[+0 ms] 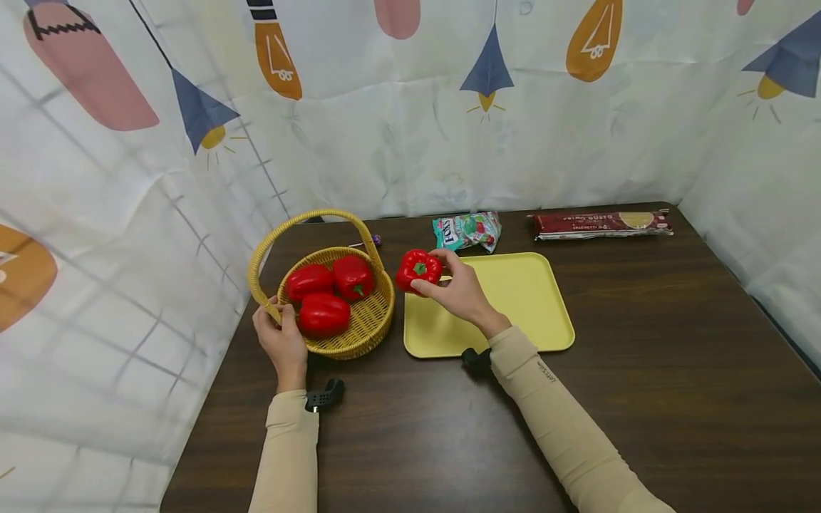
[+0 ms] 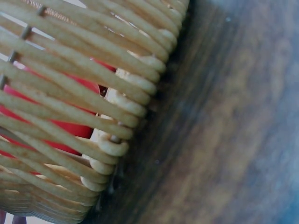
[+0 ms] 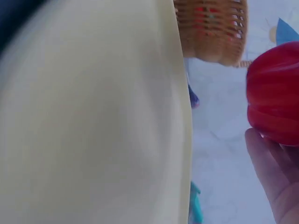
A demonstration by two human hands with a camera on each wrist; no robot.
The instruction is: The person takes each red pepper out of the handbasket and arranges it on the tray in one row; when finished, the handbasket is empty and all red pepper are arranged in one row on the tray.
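While pinching the red pepper [image 1: 419, 270] in the right hand [image 1: 463, 291] near ten o'clock on the tray [image 1: 529, 299], firmly steady the basket handle [image 1: 254, 274] at nine o'clock with curled left hand [image 1: 285, 345] fingers.

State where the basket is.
In the head view, the basket is at the table's left side, beside the yellow tray, its handle in the left hand.

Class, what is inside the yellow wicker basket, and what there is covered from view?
Three red bell peppers lie in the wicker basket, with bare woven floor beside them. The floor beneath the peppers is hidden.
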